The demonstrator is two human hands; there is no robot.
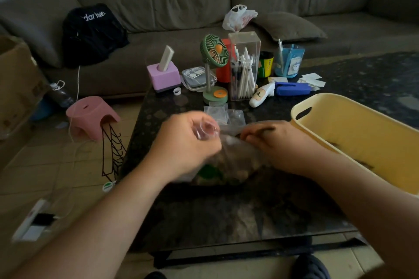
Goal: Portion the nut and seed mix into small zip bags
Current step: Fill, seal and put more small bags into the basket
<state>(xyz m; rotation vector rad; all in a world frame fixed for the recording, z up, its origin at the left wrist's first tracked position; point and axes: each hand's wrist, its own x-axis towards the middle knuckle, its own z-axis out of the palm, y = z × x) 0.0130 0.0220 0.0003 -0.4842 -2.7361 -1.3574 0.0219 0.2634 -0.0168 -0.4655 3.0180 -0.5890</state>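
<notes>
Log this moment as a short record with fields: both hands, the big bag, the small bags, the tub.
left hand: grips a small clear cup at the big bag's top
right hand: holds the top edge of the big bag
big bag: clear, holds nut mix, lies on the dark table
small bags: empty, flat on the table behind the hands
yellow tub: at the right on the table

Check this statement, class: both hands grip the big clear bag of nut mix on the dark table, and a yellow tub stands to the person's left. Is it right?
One detail is wrong. The head view shows the yellow tub to the person's right, beside the right hand. The rest holds: the left hand and right hand grip the big clear bag of nut mix on the dark table.
</notes>
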